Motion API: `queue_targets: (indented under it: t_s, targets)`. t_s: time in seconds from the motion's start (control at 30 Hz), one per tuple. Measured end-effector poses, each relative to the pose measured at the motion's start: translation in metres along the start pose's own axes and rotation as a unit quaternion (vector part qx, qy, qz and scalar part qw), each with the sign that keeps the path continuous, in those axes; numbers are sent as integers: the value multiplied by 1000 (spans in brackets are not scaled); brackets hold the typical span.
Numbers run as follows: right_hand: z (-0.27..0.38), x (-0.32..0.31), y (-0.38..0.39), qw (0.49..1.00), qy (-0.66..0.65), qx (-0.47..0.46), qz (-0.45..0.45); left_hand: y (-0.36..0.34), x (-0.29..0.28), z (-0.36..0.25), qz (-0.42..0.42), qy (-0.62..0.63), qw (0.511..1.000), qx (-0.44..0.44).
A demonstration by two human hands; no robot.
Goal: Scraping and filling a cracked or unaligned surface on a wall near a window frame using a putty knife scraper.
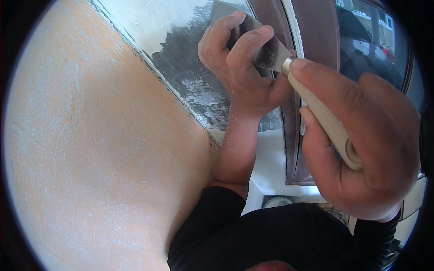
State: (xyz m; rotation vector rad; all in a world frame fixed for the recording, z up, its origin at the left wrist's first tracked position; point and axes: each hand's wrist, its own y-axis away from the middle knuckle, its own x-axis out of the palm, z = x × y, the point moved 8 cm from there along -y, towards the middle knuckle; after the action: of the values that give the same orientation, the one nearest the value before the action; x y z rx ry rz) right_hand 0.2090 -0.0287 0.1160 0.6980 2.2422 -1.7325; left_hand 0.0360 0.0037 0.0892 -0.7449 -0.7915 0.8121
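Observation:
A putty knife (323, 113) with a pale handle, a metal collar and a broad metal blade slants from lower right up to the wall. My right hand (370, 131) is wrapped round its handle, thumb up by the collar. Curled over the blade are the fingers of my left hand (248, 72), two fingertips resting on the metal. The blade's far end lies against or close over a dark grey patch (181, 54) on the white wall strip; whether it touches, I cannot tell. Part of the blade is hidden behind my left fingers.
On the left spreads an orange, white-streaked wall (99, 135), meeting the white strip along a rough-edged corner. A brown frame (312, 27) borders the strip on the right, with window glass (370, 49) beyond. Low down, a round container (278, 201) shows partly behind my black-clothed body.

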Motion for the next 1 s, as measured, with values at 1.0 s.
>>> queue_targets:
  t_s: [1.0]
  targets:
    - [1, 1, -9, 999, 17, 40, -24, -2, -1, -4, 14, 29, 999, -33]
